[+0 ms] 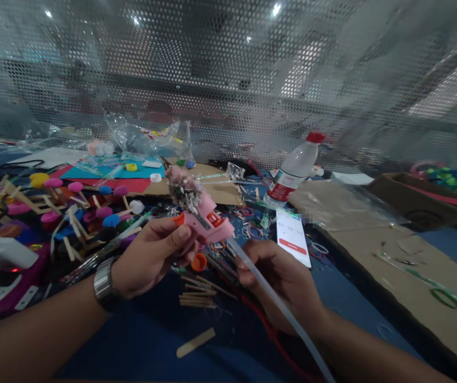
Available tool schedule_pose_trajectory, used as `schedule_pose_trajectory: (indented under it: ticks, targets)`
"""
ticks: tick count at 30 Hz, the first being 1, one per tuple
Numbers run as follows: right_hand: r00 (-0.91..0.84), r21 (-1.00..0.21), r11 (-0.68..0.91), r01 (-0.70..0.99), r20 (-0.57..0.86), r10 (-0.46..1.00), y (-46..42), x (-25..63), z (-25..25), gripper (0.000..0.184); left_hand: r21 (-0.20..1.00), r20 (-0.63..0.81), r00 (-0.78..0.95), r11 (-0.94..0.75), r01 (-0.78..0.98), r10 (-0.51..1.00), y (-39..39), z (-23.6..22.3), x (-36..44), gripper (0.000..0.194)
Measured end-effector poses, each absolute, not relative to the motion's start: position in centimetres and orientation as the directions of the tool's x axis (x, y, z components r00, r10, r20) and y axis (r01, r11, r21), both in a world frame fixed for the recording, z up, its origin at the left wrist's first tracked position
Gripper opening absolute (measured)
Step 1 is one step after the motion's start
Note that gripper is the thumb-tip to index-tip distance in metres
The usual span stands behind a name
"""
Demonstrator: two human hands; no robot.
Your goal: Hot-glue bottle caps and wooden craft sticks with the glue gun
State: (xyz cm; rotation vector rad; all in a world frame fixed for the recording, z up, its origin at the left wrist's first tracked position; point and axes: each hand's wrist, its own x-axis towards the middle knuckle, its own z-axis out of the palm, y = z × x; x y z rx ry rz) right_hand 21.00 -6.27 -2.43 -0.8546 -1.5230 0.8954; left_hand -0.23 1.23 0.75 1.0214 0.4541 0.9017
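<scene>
My left hand (154,255), wearing a silver watch, grips a pink glue gun (220,230) with orange and red parts. Matted greyish-pink fluff (184,189) clings to the gun's front, and a dark pointed tip sticks out up and to the left. From the gun's back end runs a long translucent glue stick (288,314), slanting down to the right. My right hand (278,279) is closed at this stick, just behind the gun; its fingertips are partly hidden. Below the gun lie several wooden sticks (197,293) and an orange bottle cap (199,261).
Coloured caps on wooden sticks (93,213) crowd the left side. A water bottle (292,173) stands behind a lit phone (292,239). Red-handled scissors (268,330) lie under my right hand. Cardboard (396,287) covers the right; a perforated metal screen (228,80) closes the back.
</scene>
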Motion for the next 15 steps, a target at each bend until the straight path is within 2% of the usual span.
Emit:
schedule_pose_trajectory:
  ticks: [3,6,10,15]
  targets:
    - [-0.153,-0.942,0.257,-0.216,0.293,0.944,-6.2,20.7,-2.1,0.008,0.874,0.056,0.549,0.224,-0.431,0.834,1.3,0.8,-0.2,0.041]
    - [-0.219,-0.906,0.08,-0.416,0.185,0.958,-6.0,20.6,-1.5,0.016,0.869,0.055,0.53,0.221,-0.443,0.846,1.3,0.7,-0.2,0.041]
    - [-0.255,-0.87,-0.057,-0.49,0.08,0.964,-5.7,20.5,-0.7,0.022,0.863,0.04,0.519,0.232,-0.449,0.854,1.3,0.6,0.0,0.038]
    - [-0.25,-0.85,-0.129,-0.511,0.004,0.968,-5.3,20.4,-0.6,0.023,0.87,-0.009,0.501,0.254,-0.423,0.865,1.4,0.5,0.0,0.037]
